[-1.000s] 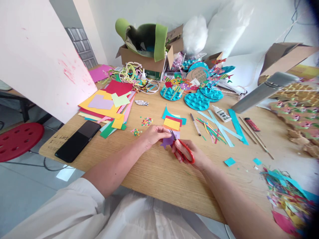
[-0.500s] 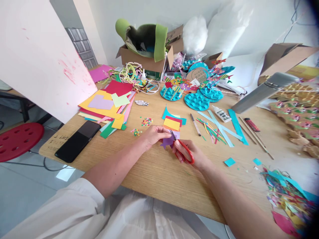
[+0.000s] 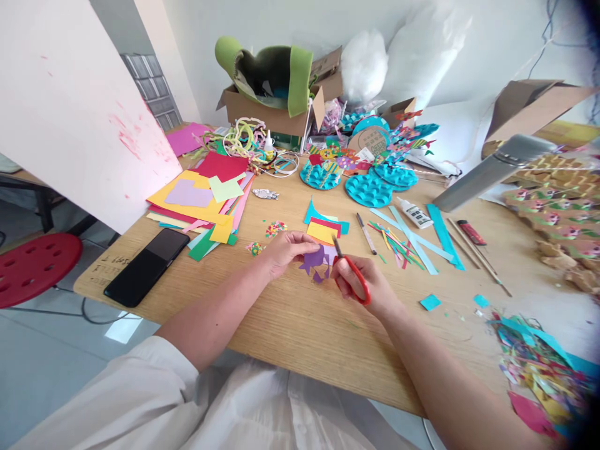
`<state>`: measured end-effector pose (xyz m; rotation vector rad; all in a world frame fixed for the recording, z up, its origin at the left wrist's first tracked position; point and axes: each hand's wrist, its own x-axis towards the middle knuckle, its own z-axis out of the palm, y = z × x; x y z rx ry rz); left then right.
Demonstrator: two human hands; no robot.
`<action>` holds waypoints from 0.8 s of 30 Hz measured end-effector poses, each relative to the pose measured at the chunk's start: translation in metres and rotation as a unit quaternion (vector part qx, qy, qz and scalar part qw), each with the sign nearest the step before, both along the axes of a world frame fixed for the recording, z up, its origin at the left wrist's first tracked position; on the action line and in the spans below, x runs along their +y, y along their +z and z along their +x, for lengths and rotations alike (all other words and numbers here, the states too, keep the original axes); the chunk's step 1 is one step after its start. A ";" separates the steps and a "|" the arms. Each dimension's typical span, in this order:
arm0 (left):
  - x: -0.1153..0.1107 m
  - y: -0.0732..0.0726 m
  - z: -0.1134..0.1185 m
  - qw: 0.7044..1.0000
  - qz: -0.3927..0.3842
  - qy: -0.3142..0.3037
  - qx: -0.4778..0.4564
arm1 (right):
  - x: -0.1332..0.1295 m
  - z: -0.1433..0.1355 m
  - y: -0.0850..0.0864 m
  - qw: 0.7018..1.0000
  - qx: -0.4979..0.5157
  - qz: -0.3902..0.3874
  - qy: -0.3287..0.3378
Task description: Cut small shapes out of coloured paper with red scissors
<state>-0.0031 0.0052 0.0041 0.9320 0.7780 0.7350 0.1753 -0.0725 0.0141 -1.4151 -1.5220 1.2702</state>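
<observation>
Between thumb and fingers, my left hand [image 3: 287,251] pinches a piece of dark purple paper [image 3: 313,260] with a pointed, fish-like outline. A thin purple offcut hangs by its right edge. My right hand [image 3: 359,280] is closed round red-handled scissors [image 3: 355,275], whose blades look closed and point up and away, apart from the purple paper. Just beyond lie a yellow paper rectangle [image 3: 321,230] and curved blue paper [image 3: 315,214], with red and lilac paper partly covered. Small piles of coloured paper dots [image 3: 276,229] sit beyond my left hand.
A black phone [image 3: 146,267] and stacked coloured paper [image 3: 197,209] lie to the left. Rightward are a pen [image 3: 366,234], paper strips [image 3: 403,247], a glue bottle [image 3: 415,213], wooden sticks [image 3: 482,259], a grey flask [image 3: 494,172] and a scrap heap [image 3: 539,369]. Blue egg-carton crafts [image 3: 370,190] stand behind.
The scissors have moved right, away from the purple paper, and their blades have come together. The paper has turned in my left hand, showing its cut edge and a dangling offcut.
</observation>
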 end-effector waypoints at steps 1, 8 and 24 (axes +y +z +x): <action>0.001 0.001 0.000 1.000 -0.008 0.010 -0.012 | 0.000 0.002 0.001 1.000 -0.004 0.026 -0.017; 0.010 0.005 -0.004 0.986 -0.047 0.140 -0.078 | 0.003 0.005 0.003 0.945 -0.261 0.195 -0.020; 0.016 -0.004 -0.004 0.970 -0.010 0.238 -0.056 | -0.038 -0.012 -0.018 0.891 -0.398 0.214 0.046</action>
